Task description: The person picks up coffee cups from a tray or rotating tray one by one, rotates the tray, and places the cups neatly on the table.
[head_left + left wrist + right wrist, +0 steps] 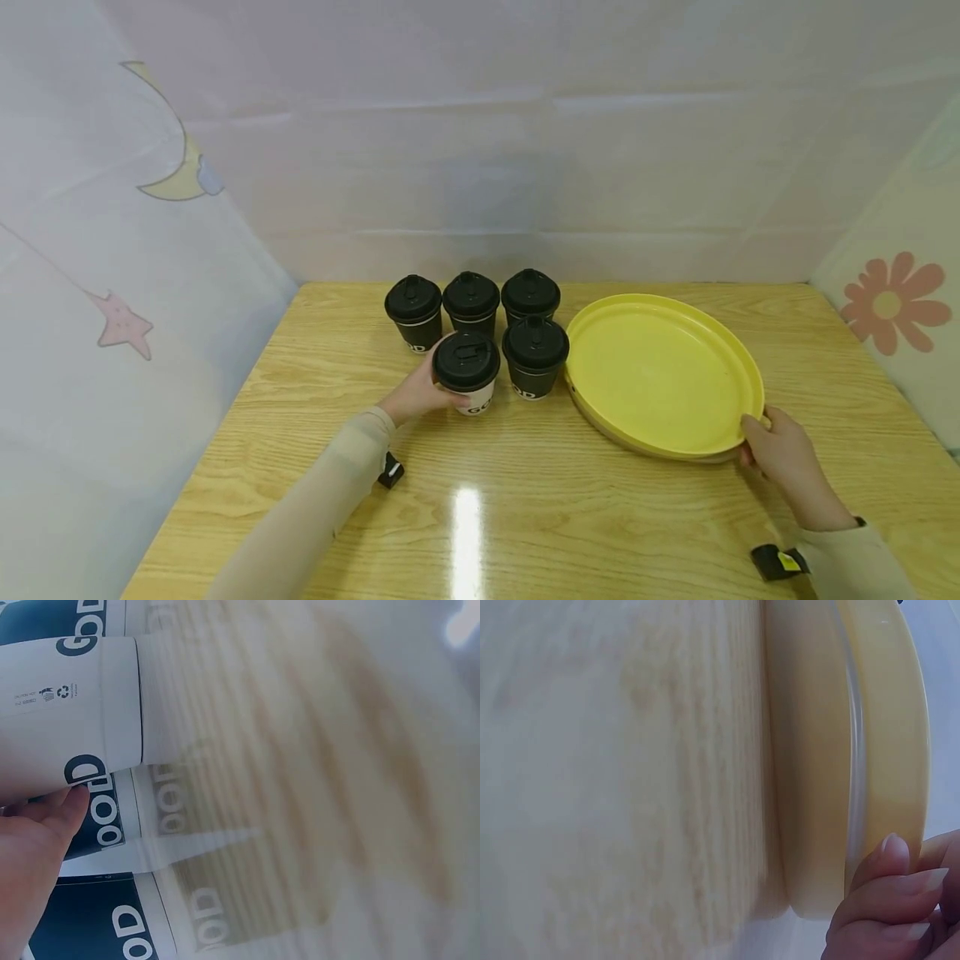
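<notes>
In the head view, my left hand (420, 395) grips a white paper cup (480, 398) with a black lid, its fingers around the side. The same white cup (67, 712) fills the upper left of the left wrist view, upright, with the left hand (34, 862) against its wall. Over on the right, my right hand (783, 450) pinches the near right rim of a round yellow tray (660, 375), thumb on top. From the right wrist view, curled fingers (889, 900) show at the edge of the tray (889, 735).
Several black lidded cups stand close behind and beside the white one, including a front cup (534, 379) right at the tray's left edge and a back left cup (414, 312). All are on a wooden table (525, 517). A pale patterned cloth (510, 183) hangs behind.
</notes>
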